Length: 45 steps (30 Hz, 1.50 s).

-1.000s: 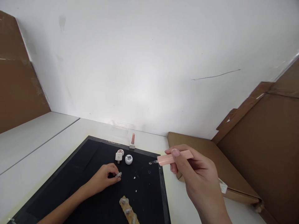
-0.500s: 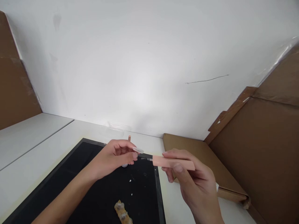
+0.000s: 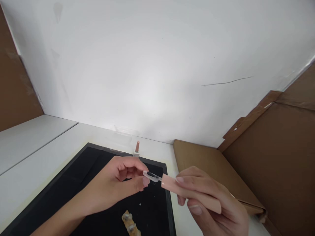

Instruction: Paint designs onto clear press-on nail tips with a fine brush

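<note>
My left hand (image 3: 120, 183) pinches a translucent whitish false nail (image 3: 153, 177) between thumb and forefinger, its long end pointing right. My right hand (image 3: 211, 200) grips a peach-coloured nail polish brush cap (image 3: 189, 191) along its length, tilted with its brush end up and to the left. The thin brush reaches over to the false nail and appears to touch it. Both hands are above a black mat (image 3: 108, 219). Below them on the mat is a tan, lumpy strip (image 3: 131, 224) with clear pieces on it.
A small peach-coloured stick (image 3: 137, 146) stands on a whitish block at the mat's far edge. To the right lies a flat cardboard box (image 3: 197, 154). Cardboard panels (image 3: 275, 157) stand at both sides, and a white wall (image 3: 147, 72) rises behind.
The brush has moved onto the false nail, closing the gap. My right hand has shifted down and right, tilting the cap more steeply. My left hand has turned the nail and lowered it.
</note>
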Tool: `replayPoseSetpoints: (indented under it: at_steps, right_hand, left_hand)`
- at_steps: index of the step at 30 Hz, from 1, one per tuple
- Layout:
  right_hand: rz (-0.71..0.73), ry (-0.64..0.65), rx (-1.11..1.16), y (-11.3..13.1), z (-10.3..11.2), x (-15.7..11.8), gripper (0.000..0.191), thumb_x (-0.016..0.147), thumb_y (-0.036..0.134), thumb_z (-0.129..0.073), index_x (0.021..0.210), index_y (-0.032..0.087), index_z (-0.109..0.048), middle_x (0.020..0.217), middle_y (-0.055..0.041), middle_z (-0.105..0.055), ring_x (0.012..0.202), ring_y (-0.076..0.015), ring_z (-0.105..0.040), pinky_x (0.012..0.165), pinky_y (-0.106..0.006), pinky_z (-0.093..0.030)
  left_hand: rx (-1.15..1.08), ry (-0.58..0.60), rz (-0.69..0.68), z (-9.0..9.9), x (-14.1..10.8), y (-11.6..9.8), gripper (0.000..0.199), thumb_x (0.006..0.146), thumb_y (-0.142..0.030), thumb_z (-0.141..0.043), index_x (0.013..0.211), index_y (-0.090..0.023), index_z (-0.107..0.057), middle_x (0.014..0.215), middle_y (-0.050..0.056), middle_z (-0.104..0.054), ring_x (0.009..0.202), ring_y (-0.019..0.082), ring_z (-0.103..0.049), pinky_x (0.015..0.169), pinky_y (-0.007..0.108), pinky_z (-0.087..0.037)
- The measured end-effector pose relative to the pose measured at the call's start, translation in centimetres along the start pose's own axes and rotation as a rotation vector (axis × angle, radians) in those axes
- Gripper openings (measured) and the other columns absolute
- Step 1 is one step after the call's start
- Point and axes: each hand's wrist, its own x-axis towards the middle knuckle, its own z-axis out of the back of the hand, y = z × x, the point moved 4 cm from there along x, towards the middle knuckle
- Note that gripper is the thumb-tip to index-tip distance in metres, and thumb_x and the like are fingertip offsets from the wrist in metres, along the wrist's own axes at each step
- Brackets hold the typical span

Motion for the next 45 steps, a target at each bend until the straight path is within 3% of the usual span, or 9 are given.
replayPoseSetpoints:
  at_steps: [4,9,15,18,22,28,33,39,45]
  right_hand:
    - [0.019,-0.005,-0.037,0.0,-0.1,0.0,0.022,0.087,0.018,-0.057,0.103,0.03,-0.066,0.073,-0.0013,-0.064,0.06,-0.0155,-0.057,0.051,-0.029,-0.047]
    - [0.119,-0.052,-0.041,0.1,-0.1,0.3,0.014,0.09,0.024,-0.055,0.098,0.023,-0.066,0.067,-0.0033,-0.062,0.056,-0.0154,-0.055,0.045,-0.027,-0.044]
    - [0.119,0.056,-0.083,-0.2,-0.2,0.5,0.017,0.085,0.015,-0.056,0.099,0.021,-0.063,0.073,-0.0038,-0.063,0.059,-0.0141,-0.056,0.046,-0.025,-0.045]
    - [0.132,0.04,-0.109,-0.2,0.0,0.6,0.02,0.082,0.007,-0.055,0.096,0.02,-0.063,0.066,-0.001,-0.061,0.057,-0.0128,-0.054,0.046,-0.024,-0.043]
    - [0.141,0.004,-0.095,-0.3,0.1,0.5,0.016,0.085,0.012,-0.054,0.095,0.021,-0.062,0.066,-0.0005,-0.06,0.056,-0.0125,-0.053,0.047,-0.024,-0.043]
    - [0.132,0.108,-0.118,-0.2,-0.4,0.4,0.026,0.08,0.006,-0.054,0.1,0.021,-0.061,0.071,-0.0021,-0.061,0.059,-0.0125,-0.055,0.047,-0.022,-0.043]
    - [0.146,0.023,-0.13,-0.2,-0.1,0.4,0.021,0.08,0.006,-0.053,0.093,0.02,-0.061,0.065,-0.0006,-0.059,0.055,-0.0124,-0.053,0.046,-0.024,-0.042]
    - [0.123,0.091,-0.092,-0.5,-0.4,0.5,0.027,0.08,0.005,-0.055,0.101,0.02,-0.061,0.074,-0.0011,-0.063,0.063,-0.0117,-0.056,0.051,-0.023,-0.046]
    - [0.115,-0.006,-0.125,-0.8,0.0,0.3,0.021,0.083,0.006,-0.053,0.094,0.021,-0.063,0.069,-0.0003,-0.063,0.058,-0.0122,-0.053,0.05,-0.025,-0.045]
  left_hand:
    - [0.047,0.0,-0.029,0.2,0.1,-0.1,0.01,0.078,-0.028,-0.066,0.074,-0.019,-0.067,0.065,-0.002,-0.057,0.06,0.011,-0.05,0.056,0.021,-0.042]
    - [0.2,0.014,-0.047,0.3,0.1,-0.3,0.009,0.083,-0.024,-0.059,0.079,-0.018,-0.064,0.071,0.0,-0.06,0.066,0.013,-0.054,0.06,0.022,-0.042]
    - [0.319,0.04,-0.099,-0.1,0.2,-0.7,0.01,0.085,-0.022,-0.056,0.079,-0.018,-0.063,0.07,0.0,-0.06,0.069,0.014,-0.054,0.062,0.023,-0.041]
    - [0.331,0.026,-0.082,0.1,0.2,-0.4,0.011,0.086,-0.023,-0.056,0.079,-0.018,-0.062,0.069,-0.001,-0.06,0.066,0.012,-0.054,0.059,0.022,-0.041]
    - [0.351,0.016,-0.084,0.3,0.3,-0.2,0.01,0.086,-0.022,-0.056,0.08,-0.018,-0.063,0.072,-0.001,-0.06,0.066,0.012,-0.054,0.058,0.021,-0.04]
    - [0.372,0.024,-0.116,0.2,0.4,-0.2,0.011,0.086,-0.022,-0.056,0.079,-0.017,-0.063,0.072,0.0,-0.06,0.069,0.013,-0.055,0.061,0.023,-0.041]
    - [0.408,0.01,-0.119,0.4,0.4,-0.2,0.011,0.087,-0.021,-0.056,0.079,-0.018,-0.064,0.071,-0.001,-0.06,0.064,0.011,-0.054,0.057,0.02,-0.04]
    - [0.554,-0.001,-0.293,0.0,0.2,-1.1,0.011,0.086,-0.014,-0.055,0.081,-0.018,-0.064,0.072,0.0,-0.062,0.067,0.012,-0.055,0.06,0.021,-0.041]
    - [0.644,-0.015,-0.395,0.1,0.2,-1.1,0.013,0.087,-0.01,-0.054,0.084,-0.018,-0.063,0.074,0.001,-0.062,0.066,0.012,-0.055,0.059,0.022,-0.042]
